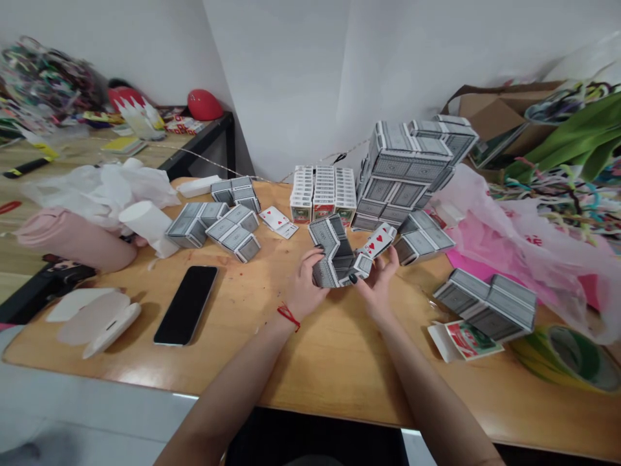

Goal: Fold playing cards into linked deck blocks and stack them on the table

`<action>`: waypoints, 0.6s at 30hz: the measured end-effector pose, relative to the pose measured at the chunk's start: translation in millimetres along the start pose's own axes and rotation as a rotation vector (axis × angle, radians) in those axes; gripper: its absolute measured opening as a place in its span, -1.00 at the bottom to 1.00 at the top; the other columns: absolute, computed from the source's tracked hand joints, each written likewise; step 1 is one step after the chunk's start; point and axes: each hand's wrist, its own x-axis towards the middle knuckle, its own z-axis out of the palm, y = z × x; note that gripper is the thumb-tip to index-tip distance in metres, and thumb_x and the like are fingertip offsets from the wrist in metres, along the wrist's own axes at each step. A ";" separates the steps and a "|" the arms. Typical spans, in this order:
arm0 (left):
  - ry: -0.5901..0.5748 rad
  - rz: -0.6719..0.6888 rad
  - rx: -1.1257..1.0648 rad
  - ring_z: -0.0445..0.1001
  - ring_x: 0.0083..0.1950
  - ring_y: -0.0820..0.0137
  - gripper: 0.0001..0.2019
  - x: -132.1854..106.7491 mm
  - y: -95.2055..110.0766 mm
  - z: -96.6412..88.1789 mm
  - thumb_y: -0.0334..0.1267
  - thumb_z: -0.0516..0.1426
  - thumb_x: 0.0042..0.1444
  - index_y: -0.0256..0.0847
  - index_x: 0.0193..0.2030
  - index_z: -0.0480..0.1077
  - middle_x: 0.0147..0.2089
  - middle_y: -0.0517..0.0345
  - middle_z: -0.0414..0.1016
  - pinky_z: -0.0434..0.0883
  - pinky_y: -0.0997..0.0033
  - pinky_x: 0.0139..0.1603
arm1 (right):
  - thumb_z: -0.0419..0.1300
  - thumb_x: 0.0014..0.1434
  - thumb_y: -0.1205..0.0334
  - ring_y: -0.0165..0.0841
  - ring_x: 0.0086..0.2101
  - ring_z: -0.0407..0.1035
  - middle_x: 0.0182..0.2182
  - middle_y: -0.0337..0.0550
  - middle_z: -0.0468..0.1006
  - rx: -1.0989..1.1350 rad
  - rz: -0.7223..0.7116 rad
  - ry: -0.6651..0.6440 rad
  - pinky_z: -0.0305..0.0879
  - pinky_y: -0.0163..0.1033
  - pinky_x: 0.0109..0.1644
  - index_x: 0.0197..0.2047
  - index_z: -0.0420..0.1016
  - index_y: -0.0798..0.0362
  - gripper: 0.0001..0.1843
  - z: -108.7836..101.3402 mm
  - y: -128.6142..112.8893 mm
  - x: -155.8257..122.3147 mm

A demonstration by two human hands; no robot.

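Note:
Between my hands, above the middle of the table, is a block of folded playing cards (326, 241) with grey patterned backs and an open, hollow side. My left hand (306, 285) is closed on its left side, fingers bent round the edge. My right hand (379, 285) pinches the block's lower right part, near a small white-edged folded piece (361, 264). A card with red hearts (378, 242) sticks out at that side, close to my right fingers. Whether it is joined to the block I cannot tell.
Behind stand stacked card boxes (324, 193) and a tall folded-card stack (405, 171). Finished-looking card blocks (233, 232) and loose cards (277, 221) lie left. A phone (187, 305), pink bottle (72, 239), open card box (468, 340), tape roll (567, 356) and plastic bag (514, 226) surround the work.

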 end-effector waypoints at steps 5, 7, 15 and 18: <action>-0.025 0.020 -0.006 0.23 0.13 0.28 -0.50 -0.1 -1.6 -0.3 -0.41 0.15 -0.09 -0.19 0.02 0.10 0.06 -0.05 0.22 0.25 0.13 0.11 | 0.26 -0.15 0.08 -0.20 0.03 0.17 0.09 0.00 0.03 0.002 0.008 -0.025 0.29 -0.08 -0.07 0.16 -0.37 -0.21 -0.02 -0.3 -0.3 0.6; -0.036 0.036 0.002 0.22 0.14 0.28 -0.51 -0.5 -3.0 -0.4 -0.40 0.14 -0.08 -0.18 0.02 0.10 0.06 -0.05 0.21 0.25 0.13 0.12 | 0.28 -0.17 0.09 -0.19 0.06 0.13 0.12 -0.01 0.00 -0.001 0.013 -0.042 0.29 -0.07 -0.06 0.16 -0.34 -0.22 0.00 -0.4 -0.7 0.6; -0.073 0.149 0.031 0.16 0.19 0.25 -0.55 -1.7 -7.2 1.2 -0.40 0.12 -0.04 -0.19 0.02 0.12 0.09 -0.05 0.19 0.24 0.08 0.14 | 0.34 -0.24 0.11 -0.16 0.11 0.03 0.17 -0.03 -0.05 -0.061 0.003 -0.079 0.23 0.02 0.00 0.15 -0.17 -0.18 -0.03 1.3 -1.6 -0.9; -0.070 0.158 0.041 0.17 0.19 0.26 -0.57 -1.6 -7.4 1.8 -0.39 0.11 -0.03 -0.18 0.01 0.13 0.08 -0.04 0.20 0.25 0.08 0.13 | 0.35 -0.25 0.12 -0.16 0.11 0.03 0.17 -0.03 -0.04 -0.069 -0.003 -0.070 0.22 0.03 0.01 0.14 -0.14 -0.18 -0.03 1.2 -0.3 -1.4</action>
